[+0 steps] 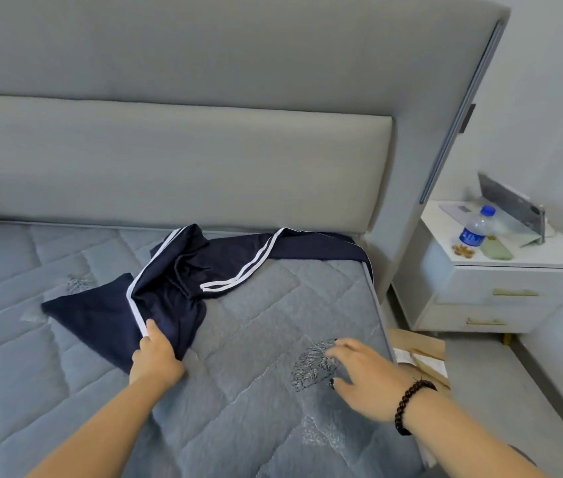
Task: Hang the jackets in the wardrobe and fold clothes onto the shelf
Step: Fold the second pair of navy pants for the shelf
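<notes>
A pair of navy track trousers with white side stripes [204,270] lies crumpled on the grey quilted mattress [66,374], one leg stretching right along the headboard to the bed's corner. My left hand [155,353] grips the near edge of the trousers by a white stripe. My right hand [362,374], with a dark bead bracelet on the wrist, hovers with spread fingers over bare mattress near the right edge, apart from the trousers. No wardrobe, shelf or jacket is in sight.
A padded grey headboard [204,160] runs behind the bed. To the right stands a white nightstand [500,288] bearing a water bottle [475,227], a propped tablet [511,208] and small items. A cardboard box [418,350] sits on the floor beside the bed.
</notes>
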Demonstrator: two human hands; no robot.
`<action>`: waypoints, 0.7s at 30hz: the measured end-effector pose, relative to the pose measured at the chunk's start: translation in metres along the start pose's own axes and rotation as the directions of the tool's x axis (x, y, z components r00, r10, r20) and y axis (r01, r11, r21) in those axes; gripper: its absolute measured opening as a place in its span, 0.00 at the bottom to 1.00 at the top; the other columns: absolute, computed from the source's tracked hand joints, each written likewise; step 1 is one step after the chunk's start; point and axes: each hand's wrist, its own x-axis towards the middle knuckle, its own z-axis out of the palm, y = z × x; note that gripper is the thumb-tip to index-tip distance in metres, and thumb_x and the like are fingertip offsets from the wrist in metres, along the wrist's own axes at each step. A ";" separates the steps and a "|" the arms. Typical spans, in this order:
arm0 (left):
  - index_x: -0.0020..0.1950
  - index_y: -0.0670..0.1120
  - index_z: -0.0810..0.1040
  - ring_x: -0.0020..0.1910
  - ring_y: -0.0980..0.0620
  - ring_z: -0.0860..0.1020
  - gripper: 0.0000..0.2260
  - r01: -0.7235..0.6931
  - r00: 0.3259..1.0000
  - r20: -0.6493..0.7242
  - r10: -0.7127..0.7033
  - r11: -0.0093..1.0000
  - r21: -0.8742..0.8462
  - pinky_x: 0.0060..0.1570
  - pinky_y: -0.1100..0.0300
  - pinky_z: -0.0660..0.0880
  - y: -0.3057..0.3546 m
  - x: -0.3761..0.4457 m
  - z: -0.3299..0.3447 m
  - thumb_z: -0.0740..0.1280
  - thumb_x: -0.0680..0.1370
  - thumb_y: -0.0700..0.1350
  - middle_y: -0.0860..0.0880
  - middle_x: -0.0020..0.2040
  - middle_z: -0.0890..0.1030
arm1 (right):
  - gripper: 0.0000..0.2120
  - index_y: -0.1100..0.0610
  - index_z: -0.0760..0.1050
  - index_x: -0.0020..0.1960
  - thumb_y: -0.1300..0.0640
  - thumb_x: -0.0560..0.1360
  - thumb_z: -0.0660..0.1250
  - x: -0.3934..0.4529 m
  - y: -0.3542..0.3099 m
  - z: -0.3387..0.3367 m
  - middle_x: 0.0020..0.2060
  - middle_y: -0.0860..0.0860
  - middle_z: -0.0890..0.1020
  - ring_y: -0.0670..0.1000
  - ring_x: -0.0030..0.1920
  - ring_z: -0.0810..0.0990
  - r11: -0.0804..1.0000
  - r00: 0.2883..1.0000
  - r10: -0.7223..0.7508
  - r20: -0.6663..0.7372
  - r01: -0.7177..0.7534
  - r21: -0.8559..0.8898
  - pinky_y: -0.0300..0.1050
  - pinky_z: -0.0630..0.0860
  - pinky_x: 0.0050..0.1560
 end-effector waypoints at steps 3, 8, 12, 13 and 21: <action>0.70 0.40 0.65 0.60 0.37 0.73 0.28 -0.137 0.991 -0.009 0.136 0.988 -0.078 0.58 0.49 0.72 0.018 -0.006 0.001 0.67 0.70 0.38 0.39 0.64 0.74 | 0.21 0.52 0.63 0.72 0.53 0.80 0.58 0.006 -0.003 0.005 0.71 0.47 0.62 0.47 0.70 0.63 1.000 0.999 -0.008 0.051 0.008 0.002 0.41 0.64 0.69; 0.52 0.51 0.76 0.49 0.54 0.78 0.12 -0.372 0.925 -0.056 0.376 0.868 -0.330 0.45 0.66 0.68 0.091 -0.053 -0.005 0.69 0.70 0.43 0.56 0.47 0.80 | 0.29 0.51 0.54 0.76 0.51 0.79 0.61 0.022 -0.010 0.022 0.74 0.46 0.59 0.48 0.73 0.61 0.982 0.998 -0.003 0.063 -0.009 0.190 0.41 0.61 0.70; 0.47 0.55 0.76 0.45 0.65 0.76 0.11 -0.469 0.838 -0.008 0.546 0.713 -0.521 0.41 0.76 0.68 0.148 -0.098 -0.016 0.68 0.70 0.41 0.60 0.44 0.79 | 0.36 0.44 0.55 0.73 0.58 0.72 0.71 0.025 -0.023 0.027 0.63 0.35 0.70 0.43 0.63 0.73 0.673 1.000 0.015 -0.015 0.001 0.739 0.34 0.71 0.56; 0.48 0.55 0.77 0.44 0.65 0.77 0.11 -0.450 0.824 0.027 0.566 0.683 -0.576 0.41 0.74 0.70 0.158 -0.107 -0.018 0.68 0.69 0.42 0.59 0.44 0.81 | 0.33 0.43 0.61 0.69 0.63 0.71 0.72 0.025 -0.023 0.026 0.56 0.35 0.76 0.40 0.58 0.77 0.538 0.997 0.021 -0.079 0.056 0.841 0.33 0.74 0.52; 0.62 0.44 0.75 0.50 0.46 0.82 0.12 0.002 0.952 0.197 0.233 0.640 -0.768 0.47 0.53 0.80 0.150 -0.065 -0.012 0.62 0.79 0.38 0.45 0.56 0.82 | 0.06 0.57 0.81 0.49 0.57 0.78 0.65 0.018 0.024 0.016 0.37 0.53 0.86 0.55 0.43 0.84 0.000 0.751 0.661 -0.003 0.003 1.000 0.49 0.79 0.45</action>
